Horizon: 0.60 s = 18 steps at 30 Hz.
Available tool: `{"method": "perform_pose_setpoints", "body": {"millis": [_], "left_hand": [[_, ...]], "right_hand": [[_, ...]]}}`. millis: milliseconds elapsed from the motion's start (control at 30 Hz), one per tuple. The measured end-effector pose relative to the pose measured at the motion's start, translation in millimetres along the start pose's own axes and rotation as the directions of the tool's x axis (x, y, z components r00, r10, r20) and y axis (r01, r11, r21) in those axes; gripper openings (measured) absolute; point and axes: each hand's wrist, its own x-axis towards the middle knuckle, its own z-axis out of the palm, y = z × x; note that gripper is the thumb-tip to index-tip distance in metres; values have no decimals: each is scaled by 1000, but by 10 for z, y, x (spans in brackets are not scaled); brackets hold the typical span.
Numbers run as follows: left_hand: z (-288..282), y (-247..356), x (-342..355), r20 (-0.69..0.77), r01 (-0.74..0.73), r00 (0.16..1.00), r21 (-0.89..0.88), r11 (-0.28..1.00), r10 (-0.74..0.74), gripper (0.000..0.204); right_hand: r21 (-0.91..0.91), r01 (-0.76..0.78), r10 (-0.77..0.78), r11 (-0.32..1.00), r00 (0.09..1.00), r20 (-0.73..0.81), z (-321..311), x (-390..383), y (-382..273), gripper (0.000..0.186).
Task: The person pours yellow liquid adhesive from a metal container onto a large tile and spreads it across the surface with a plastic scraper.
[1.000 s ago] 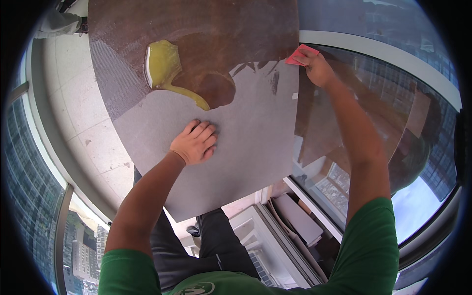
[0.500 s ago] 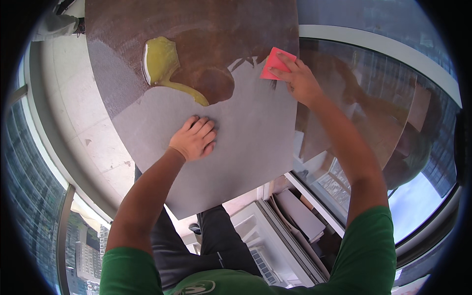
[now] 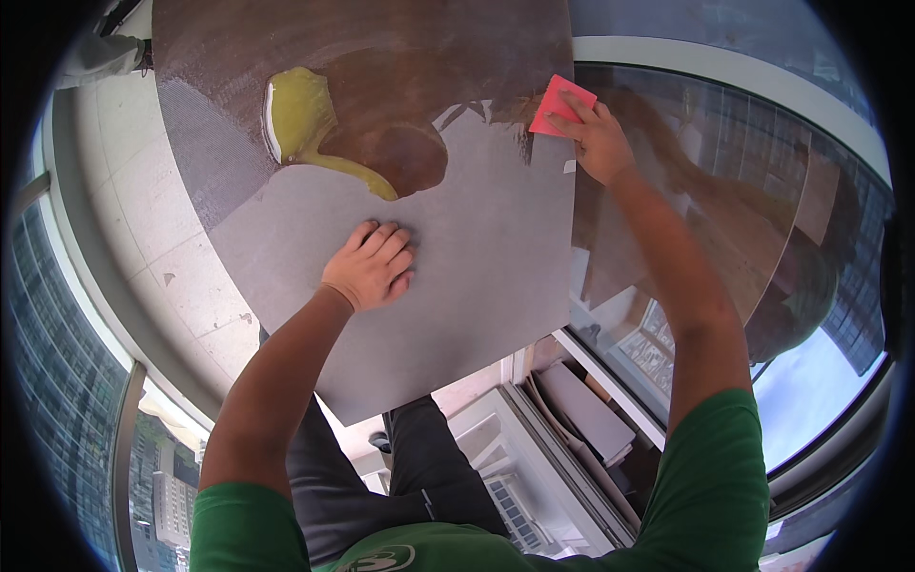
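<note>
A large panel (image 3: 457, 276) stretches out in front of me, matt grey on the near part and glossy brown, as if wet, on the far part. In my right hand (image 3: 602, 143) is a flat pink spreader (image 3: 562, 103), gripped between thumb and fingers at the panel's right edge. A dark streaky smear (image 3: 526, 138) lies just left of it. My left hand (image 3: 367, 267) rests palm down on the grey surface, fingers slightly bent and holding nothing. Beyond it sits a glossy yellow-green patch (image 3: 303, 119) with a thin tail, which looks like thick liquid, beside a rounded brown wet area (image 3: 410, 160).
Glass (image 3: 686, 229) with a pale frame runs along the panel's right side, full of reflections. Flat boards (image 3: 581, 410) are stacked below it. On the left are a pale tiled floor (image 3: 152, 219) and a window. Part of another person's leg (image 3: 100, 59) shows at the far left.
My right hand has slid the pink spreader right and slightly away, out to the panel's edge. The left hand stays on the grey surface. The whole view has shifted a little.
</note>
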Motion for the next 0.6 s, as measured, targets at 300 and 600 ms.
{"method": "perform_pose_setpoints", "body": {"millis": [300,600], "left_hand": [[9,15,20,-7,-1,1000,1,1000,1,31],[-23,17,5,-4,0,1000,1,1000,0,31]], "right_hand": [[-22,-153,155,988,978,141,191,-473,313,62],[36,-86,87,996,996,-23,-139,-670,-366,64]]}}
